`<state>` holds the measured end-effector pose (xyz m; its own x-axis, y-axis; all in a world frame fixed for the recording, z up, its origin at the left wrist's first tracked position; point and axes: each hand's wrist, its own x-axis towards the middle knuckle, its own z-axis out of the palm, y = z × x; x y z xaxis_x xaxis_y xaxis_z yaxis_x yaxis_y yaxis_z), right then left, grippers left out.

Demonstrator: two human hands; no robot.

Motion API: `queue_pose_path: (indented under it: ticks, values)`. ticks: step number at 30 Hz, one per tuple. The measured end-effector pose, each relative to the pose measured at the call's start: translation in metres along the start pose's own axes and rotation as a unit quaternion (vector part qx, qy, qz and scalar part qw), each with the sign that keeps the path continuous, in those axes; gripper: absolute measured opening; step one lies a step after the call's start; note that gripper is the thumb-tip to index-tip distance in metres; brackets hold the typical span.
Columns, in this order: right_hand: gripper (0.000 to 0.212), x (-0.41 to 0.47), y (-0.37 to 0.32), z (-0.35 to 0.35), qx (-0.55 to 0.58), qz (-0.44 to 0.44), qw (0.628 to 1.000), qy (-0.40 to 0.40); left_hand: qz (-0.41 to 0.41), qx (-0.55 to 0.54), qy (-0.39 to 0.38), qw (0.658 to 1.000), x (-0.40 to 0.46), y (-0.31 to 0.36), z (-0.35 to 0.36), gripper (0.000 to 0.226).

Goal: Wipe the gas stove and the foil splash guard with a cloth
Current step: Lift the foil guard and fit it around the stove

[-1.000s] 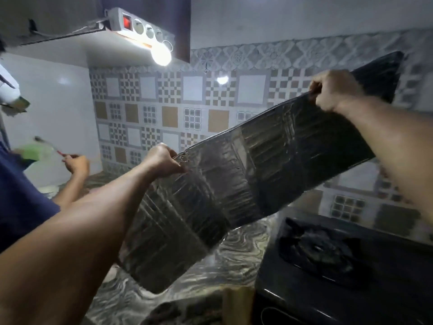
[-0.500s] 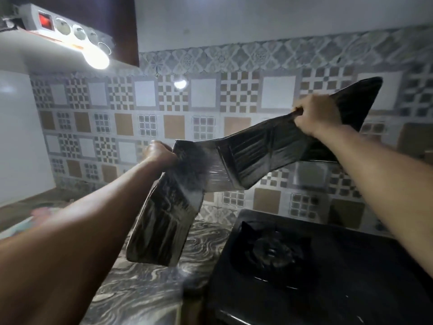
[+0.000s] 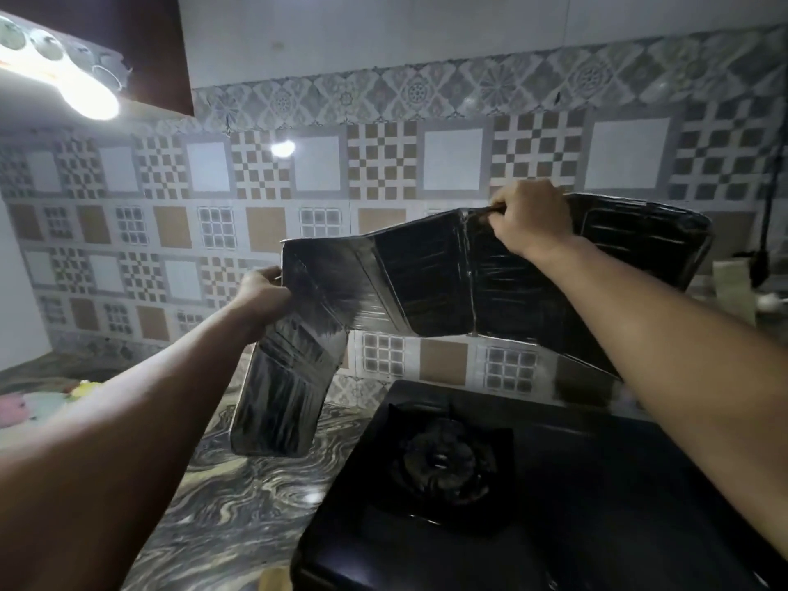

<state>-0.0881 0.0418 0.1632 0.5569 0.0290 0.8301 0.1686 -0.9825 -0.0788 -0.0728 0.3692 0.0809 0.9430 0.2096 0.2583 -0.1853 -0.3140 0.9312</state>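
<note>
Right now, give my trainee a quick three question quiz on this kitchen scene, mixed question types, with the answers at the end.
1. True or false: the foil splash guard is lying flat on the gas stove.
2. Multiple choice: which hands grip the guard? A) left hand only B) right hand only C) both
3. Fill in: the guard's left end panel hangs down over the ____ countertop.

Key
1. False: it is held up in the air, in front of the tiled wall.
2. C: the left hand grips its left edge, the right its top edge.
3. Marbled.
</note>
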Motion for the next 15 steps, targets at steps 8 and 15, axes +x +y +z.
queue_pose_path:
  ticks: [8, 15]
  values:
    - [0.011, -0.027, 0.067, 0.024, 0.066, 0.062, 0.995, -0.04, 0.039, -0.039, -0.044, 0.998, 0.001, 0.003, 0.052, 0.045]
    - [0.012, -0.036, 0.114, 0.047, 0.046, 0.123, 0.987, -0.089, 0.022, 0.074, -0.083, 0.994, 0.034, -0.011, 0.086, 0.058]
